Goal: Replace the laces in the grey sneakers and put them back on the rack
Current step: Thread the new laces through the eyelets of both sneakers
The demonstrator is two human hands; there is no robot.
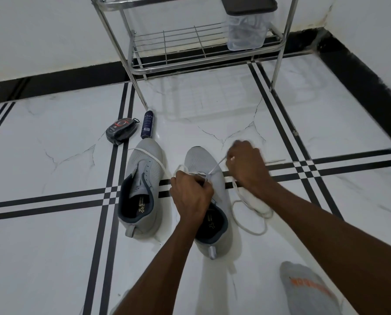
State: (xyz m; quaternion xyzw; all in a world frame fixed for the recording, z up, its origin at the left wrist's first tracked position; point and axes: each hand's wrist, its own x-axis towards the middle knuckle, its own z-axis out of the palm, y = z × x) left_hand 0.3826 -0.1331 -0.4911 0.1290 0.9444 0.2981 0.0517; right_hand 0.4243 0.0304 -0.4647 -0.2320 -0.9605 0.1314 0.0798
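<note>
The right hand point(246, 164) is smeared by motion, so its fingertips are hard to read; it seems to pinch the white lace point(217, 165) near its tip, pulled taut up from the eyelets of the right-hand grey sneaker point(202, 160). The left hand point(191, 194) covers that sneaker's tongue and middle eyelets, its fingers curled tight round the lace where it crosses the shoe. More lace lies in loose loops on the floor point(53, 137) just right of the sneaker, partly hidden under the right forearm. The left-hand sneaker point(142, 185) stands just beside it, a lace strand draped over its toe. Beyond its toe lie a dark blue tube point(147, 124) and a black polish sponge point(121, 130). The metal rack point(190, 44) stands by the far wall, its top cut off, holding a clear lidded container point(247, 30). A socked foot point(308, 289) shows at the near edge.
</note>
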